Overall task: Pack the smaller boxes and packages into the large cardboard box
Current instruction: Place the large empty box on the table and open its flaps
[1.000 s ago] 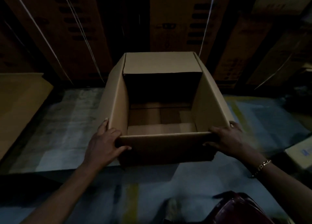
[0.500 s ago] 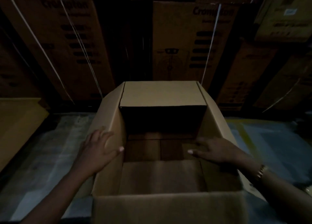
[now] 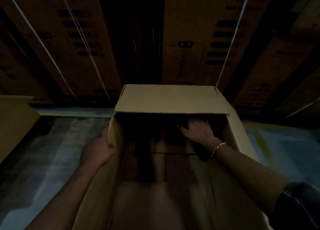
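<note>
While the large open brown cardboard box [image 3: 171, 98] stands on the grey floor [image 3: 52, 151] with nothing visible inside it, the left hand [image 3: 97, 150] grips the top edge of its left wall, fingers [image 3: 103, 136] curled round the cardboard; the right hand [image 3: 197, 131] reaches deep inside towards the shadowed far wall, its fingers [image 3: 183, 130] spread and holding nothing; whether they touch cardboard I cannot tell; no smaller packages show beside the box, so packing looks not yet begun; a plain tan carton [image 3: 15, 124] lies left of the box, well apart, nearer the left hand; the box's long axis runs away from the person.
</note>
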